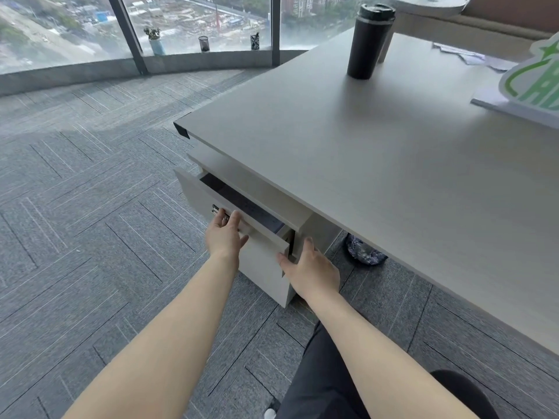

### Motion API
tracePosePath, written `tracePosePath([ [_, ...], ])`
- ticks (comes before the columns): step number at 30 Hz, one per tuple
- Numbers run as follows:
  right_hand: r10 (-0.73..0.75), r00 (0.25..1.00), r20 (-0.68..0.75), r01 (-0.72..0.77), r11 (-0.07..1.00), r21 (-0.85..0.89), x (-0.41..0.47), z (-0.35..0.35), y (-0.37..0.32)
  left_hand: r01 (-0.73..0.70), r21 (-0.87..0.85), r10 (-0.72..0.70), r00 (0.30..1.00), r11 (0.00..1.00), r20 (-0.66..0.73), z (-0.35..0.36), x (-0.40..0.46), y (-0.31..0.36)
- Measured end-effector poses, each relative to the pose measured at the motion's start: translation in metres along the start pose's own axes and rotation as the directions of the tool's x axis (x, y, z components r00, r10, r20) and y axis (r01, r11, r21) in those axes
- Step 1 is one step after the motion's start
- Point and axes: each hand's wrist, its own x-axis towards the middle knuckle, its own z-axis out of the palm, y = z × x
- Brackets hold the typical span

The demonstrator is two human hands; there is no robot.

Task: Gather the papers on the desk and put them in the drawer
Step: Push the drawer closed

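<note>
The top drawer (196,193) of a pale pedestal under the desk (363,164) stands partly pulled out, its dark inside showing. My left hand (225,235) rests on the drawer front at its metal handle, fingers over the top edge. My right hand (311,269) lies flat against the pedestal's right front corner, fingers spread, holding nothing. Whether papers lie inside the drawer I cannot tell. Some white and pale purple papers (472,55) lie far back on the desk at the right.
A black tumbler (367,40) stands on the desk's far part. A green-and-white sign (532,83) leans at the right edge. A patterned bag (364,252) sits on the carpet under the desk. Windows and small pots line the far sill.
</note>
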Motion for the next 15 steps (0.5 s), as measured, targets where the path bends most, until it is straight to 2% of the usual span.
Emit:
tracePosePath([
  [7, -0.007, 0.999, -0.044, 0.008, 1.0, 0.02, 0.009, 0.003, 0.002, 0.004, -0.003, -0.004, 1.0, 1.0, 0.018, 0.011, 0.004, 0.001],
  [15, 0.004, 0.992, -0.126, 0.002, 0.999, 0.054, 0.018, 0.006, 0.005, 0.075, -0.152, -0.065, 0.995, 0.986, 0.073, 0.021, 0.0, 0.003],
])
